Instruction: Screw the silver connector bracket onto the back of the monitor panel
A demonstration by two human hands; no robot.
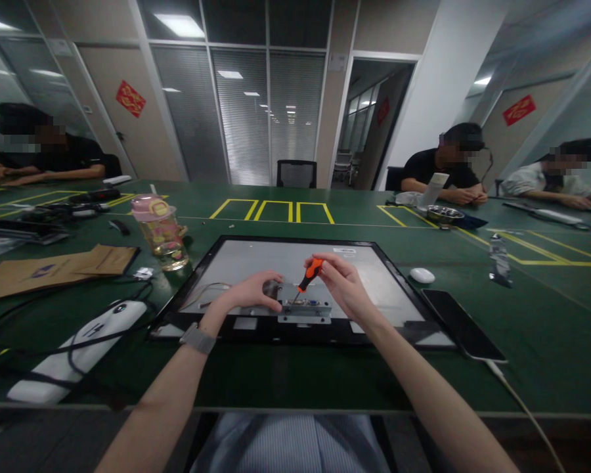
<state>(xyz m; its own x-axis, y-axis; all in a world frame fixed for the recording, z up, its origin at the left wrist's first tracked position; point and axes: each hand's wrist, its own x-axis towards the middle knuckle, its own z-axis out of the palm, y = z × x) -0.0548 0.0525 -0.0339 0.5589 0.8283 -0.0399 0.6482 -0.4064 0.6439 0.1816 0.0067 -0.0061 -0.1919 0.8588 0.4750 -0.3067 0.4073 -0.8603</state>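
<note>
sits at a green table (276, 378) spanning the frame, marked with yellow tape (297, 212) at upper middle and right. faces a glass partition (243, 118) with blinds at top centre, beside an open doorway (359, 125). shares the table with a person (81, 156) at upper left and two people (418, 174) at upper right. has a pink-lidded cup (158, 230), a paper bag (44, 272) and a white power strip (86, 348) at left, a phone (460, 322) at right. works over a flat black-framed panel (389, 289) at centre. grips an orange-and-black screwdriver (312, 270) between clamped fingertips of the right hand (345, 279), shaft slanting down-left to a metal bracket (305, 312) on the panel's lower middle. curves the left hand (246, 291) beside the bracket's left end, thumb and fingers apart around a dark shape (270, 288); cannot tell whether holding it or touching the bracket.
</note>
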